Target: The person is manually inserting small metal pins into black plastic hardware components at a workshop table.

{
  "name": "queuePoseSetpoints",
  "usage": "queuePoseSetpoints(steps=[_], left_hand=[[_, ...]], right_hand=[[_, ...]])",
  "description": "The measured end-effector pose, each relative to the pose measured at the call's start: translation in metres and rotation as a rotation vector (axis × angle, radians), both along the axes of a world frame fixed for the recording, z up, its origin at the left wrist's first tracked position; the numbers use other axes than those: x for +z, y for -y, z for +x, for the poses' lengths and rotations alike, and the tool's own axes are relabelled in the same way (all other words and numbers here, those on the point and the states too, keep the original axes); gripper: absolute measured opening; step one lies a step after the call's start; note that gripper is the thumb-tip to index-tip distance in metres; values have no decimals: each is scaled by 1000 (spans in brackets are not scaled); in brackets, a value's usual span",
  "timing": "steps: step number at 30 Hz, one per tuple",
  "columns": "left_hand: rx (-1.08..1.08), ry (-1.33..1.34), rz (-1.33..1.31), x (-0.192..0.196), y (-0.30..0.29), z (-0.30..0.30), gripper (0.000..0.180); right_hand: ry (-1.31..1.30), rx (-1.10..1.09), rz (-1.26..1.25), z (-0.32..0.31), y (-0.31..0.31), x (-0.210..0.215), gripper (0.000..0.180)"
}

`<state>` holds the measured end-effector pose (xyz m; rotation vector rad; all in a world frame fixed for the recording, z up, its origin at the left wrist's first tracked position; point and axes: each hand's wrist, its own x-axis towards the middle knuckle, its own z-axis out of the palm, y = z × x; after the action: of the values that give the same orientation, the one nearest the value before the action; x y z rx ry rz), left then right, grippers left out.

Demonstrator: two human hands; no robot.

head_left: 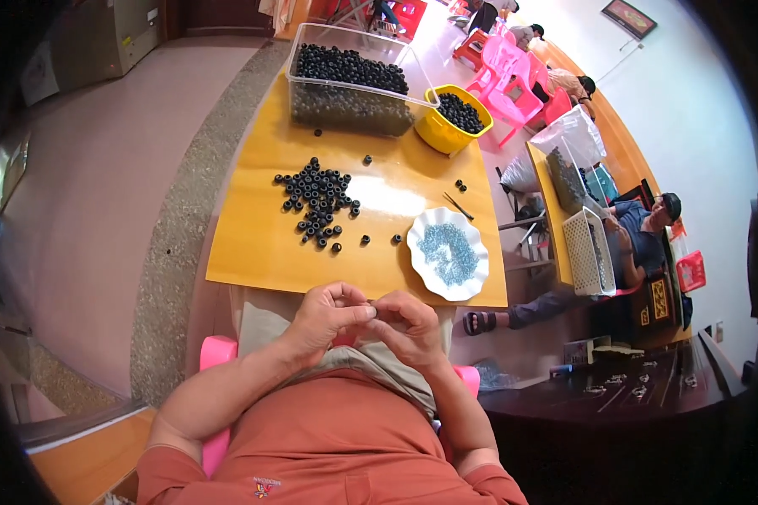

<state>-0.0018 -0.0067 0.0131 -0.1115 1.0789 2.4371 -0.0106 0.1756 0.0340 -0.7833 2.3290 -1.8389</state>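
Observation:
My left hand (322,321) and my right hand (408,330) meet in front of the table's near edge, above my lap. The thumb and fingers of each are pinched together, and fingertips nearly touch. Whatever sits between them is too small to make out. Just beyond lies a loose pile of small black ring-shaped parts (318,195) with holes, several strayed from it. Right of the pile, a white wavy-rimmed plate (416,268) holds many tiny clear bluish pieces (449,252). Dark tweezers (458,206) rest on the table behind the plate.
A clear plastic bin (354,105) full of black parts stands at the back of the yellow table (244,252). Beside it is a yellow basket (446,135) of the same. At right, another person (644,231) sits by a second table with a white basket (588,252).

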Motion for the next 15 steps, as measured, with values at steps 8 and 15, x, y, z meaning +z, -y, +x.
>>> queuePoseSetpoints(steps=[8, 15], left_hand=[[39, 29, 4, 0, -1, 1, 12], [25, 58, 32, -6, -4, 2, 13]], right_hand=[[-370, -166, 227, -19, -29, 10, 14], [-401, -324, 762, -73, -82, 10, 18]])
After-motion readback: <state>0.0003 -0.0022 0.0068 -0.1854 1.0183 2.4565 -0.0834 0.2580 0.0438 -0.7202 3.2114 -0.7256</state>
